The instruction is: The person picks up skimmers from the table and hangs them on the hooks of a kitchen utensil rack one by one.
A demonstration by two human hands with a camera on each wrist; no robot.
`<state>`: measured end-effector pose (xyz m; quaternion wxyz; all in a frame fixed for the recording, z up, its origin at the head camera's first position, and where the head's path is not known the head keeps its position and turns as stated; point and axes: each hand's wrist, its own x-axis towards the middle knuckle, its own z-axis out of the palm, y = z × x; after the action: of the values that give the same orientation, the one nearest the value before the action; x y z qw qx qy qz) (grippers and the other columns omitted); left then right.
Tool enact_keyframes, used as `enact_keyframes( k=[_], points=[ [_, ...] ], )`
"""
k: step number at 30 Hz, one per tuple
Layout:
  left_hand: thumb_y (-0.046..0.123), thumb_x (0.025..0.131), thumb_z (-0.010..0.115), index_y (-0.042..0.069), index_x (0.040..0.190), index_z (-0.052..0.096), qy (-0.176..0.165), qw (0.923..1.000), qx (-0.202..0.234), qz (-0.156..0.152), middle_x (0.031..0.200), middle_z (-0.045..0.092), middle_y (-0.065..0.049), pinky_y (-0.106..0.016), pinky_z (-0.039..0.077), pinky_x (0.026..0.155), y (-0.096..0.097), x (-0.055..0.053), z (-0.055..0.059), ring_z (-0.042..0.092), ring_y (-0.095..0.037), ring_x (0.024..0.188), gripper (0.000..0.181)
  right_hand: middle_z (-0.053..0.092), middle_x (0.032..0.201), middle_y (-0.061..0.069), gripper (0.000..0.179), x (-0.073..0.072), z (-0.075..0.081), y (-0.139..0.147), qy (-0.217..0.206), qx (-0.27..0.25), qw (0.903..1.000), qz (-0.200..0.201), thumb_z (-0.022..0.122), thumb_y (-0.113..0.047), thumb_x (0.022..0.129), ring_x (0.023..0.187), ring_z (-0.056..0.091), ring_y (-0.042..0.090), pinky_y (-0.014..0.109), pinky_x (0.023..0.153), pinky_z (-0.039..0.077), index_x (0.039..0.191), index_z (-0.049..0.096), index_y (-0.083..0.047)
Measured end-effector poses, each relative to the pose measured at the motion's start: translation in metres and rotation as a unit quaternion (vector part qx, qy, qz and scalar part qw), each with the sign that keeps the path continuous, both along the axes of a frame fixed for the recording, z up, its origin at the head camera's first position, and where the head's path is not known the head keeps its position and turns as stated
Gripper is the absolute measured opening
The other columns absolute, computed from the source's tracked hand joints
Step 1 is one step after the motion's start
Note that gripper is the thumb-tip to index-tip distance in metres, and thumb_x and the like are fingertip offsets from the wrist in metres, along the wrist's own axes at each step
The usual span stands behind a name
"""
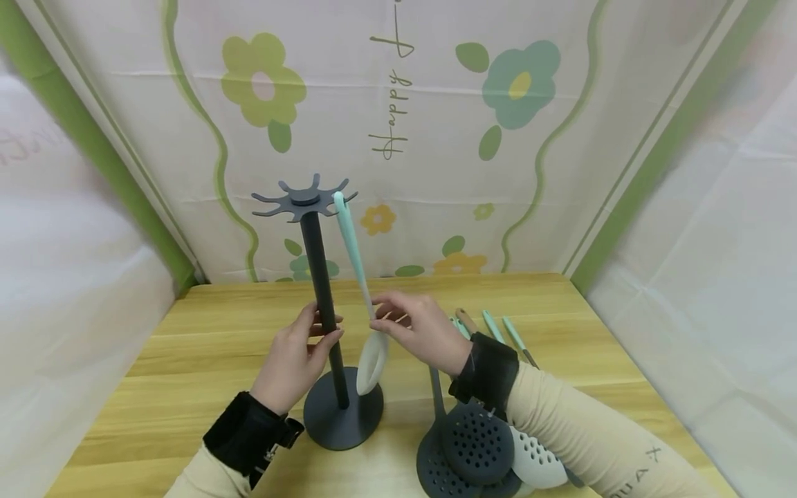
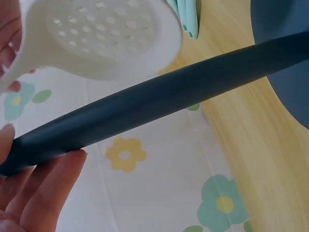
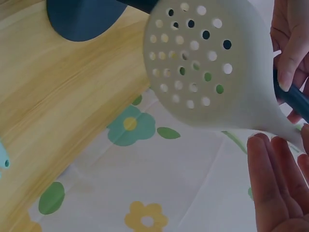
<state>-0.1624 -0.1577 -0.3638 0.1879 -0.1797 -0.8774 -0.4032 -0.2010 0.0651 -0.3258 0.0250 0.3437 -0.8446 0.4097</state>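
A dark utensil stand [image 1: 319,273] rises from a round base, with a ring of hook arms at its top. Around the middle of its pole, my left hand [image 1: 295,360] grips with thumb and fingers. My right hand [image 1: 426,328] pinches the neck of a white skimmer [image 1: 372,363] just above its perforated bowl. This skimmer hangs bowl down, close to the pole on its right. Its mint handle [image 1: 351,242] reaches up to the hook arms; whether it is hooked there I cannot tell. In the right wrist view the bowl [image 3: 203,63] partly covers the stand.
Several other utensils lie piled at the front right of the wooden table [image 1: 156,346], partly under my right forearm. Among them are a dark skimmer [image 1: 478,443], a white perforated one [image 1: 537,460] and mint handles [image 1: 513,332]. A flower-printed cloth [image 1: 423,180] hangs behind the table.
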Motion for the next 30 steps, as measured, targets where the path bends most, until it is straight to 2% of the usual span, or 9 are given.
enact_keyframes(
  k=[7, 11, 15, 25, 30],
  points=[
    [-0.005, 0.093, 0.063, 0.000, 0.138, 0.046, -0.032, 0.9972, 0.030, -0.061, 0.123, 0.065, -0.017, -0.038, 0.062, 0.080, -0.004, -0.003, -0.002, 0.069, -0.034, 0.108, 0.049, 0.073, 0.107, 0.001, 0.036, -0.006, -0.007, 0.018, -0.021, 0.032, 0.9985, -0.038, 0.066, -0.020, 0.096, 0.096, 0.069, 0.014, 0.031, 0.084, 0.058, 0.131, 0.062, -0.013],
    [-0.007, 0.093, 0.061, 0.000, 0.143, 0.042, -0.052, 0.9945, 0.042, -0.080, 0.125, 0.065, -0.018, -0.036, 0.061, 0.082, -0.007, -0.006, -0.003, 0.068, -0.035, 0.111, 0.054, 0.073, 0.109, 0.001, 0.037, -0.014, -0.015, 0.033, -0.027, 0.033, 0.9971, -0.062, 0.067, -0.023, 0.096, 0.096, 0.069, 0.014, 0.032, 0.085, 0.058, 0.132, 0.062, -0.014],
    [-0.006, 0.094, 0.061, 0.001, 0.139, 0.046, -0.056, 0.9941, 0.045, -0.081, 0.121, 0.067, -0.018, -0.034, 0.062, 0.080, -0.008, -0.008, -0.005, 0.069, -0.033, 0.109, 0.048, 0.072, 0.110, 0.005, 0.038, -0.022, -0.025, 0.047, -0.030, 0.032, 0.9959, -0.079, 0.067, -0.023, 0.096, 0.097, 0.069, 0.017, 0.033, 0.084, 0.058, 0.132, 0.061, -0.012],
    [-0.002, 0.094, 0.062, 0.001, 0.130, 0.053, -0.038, 0.9952, 0.045, -0.079, 0.113, 0.069, -0.016, -0.033, 0.062, 0.077, -0.005, -0.008, -0.006, 0.071, -0.031, 0.102, 0.037, 0.072, 0.111, 0.009, 0.039, -0.031, -0.044, 0.073, -0.015, 0.055, 0.9930, -0.103, 0.067, -0.024, 0.095, 0.096, 0.070, 0.020, 0.037, 0.083, 0.059, 0.132, 0.062, -0.010],
    [-0.003, 0.093, 0.063, 0.000, 0.129, 0.053, -0.029, 0.9954, 0.046, -0.078, 0.111, 0.070, -0.017, -0.034, 0.062, 0.076, -0.005, -0.007, -0.007, 0.072, -0.032, 0.098, 0.037, 0.071, 0.113, 0.013, 0.038, -0.031, -0.051, 0.081, -0.040, 0.061, 0.9916, -0.107, 0.067, -0.022, 0.096, 0.096, 0.070, 0.021, 0.039, 0.084, 0.059, 0.131, 0.061, -0.009]
  ],
)
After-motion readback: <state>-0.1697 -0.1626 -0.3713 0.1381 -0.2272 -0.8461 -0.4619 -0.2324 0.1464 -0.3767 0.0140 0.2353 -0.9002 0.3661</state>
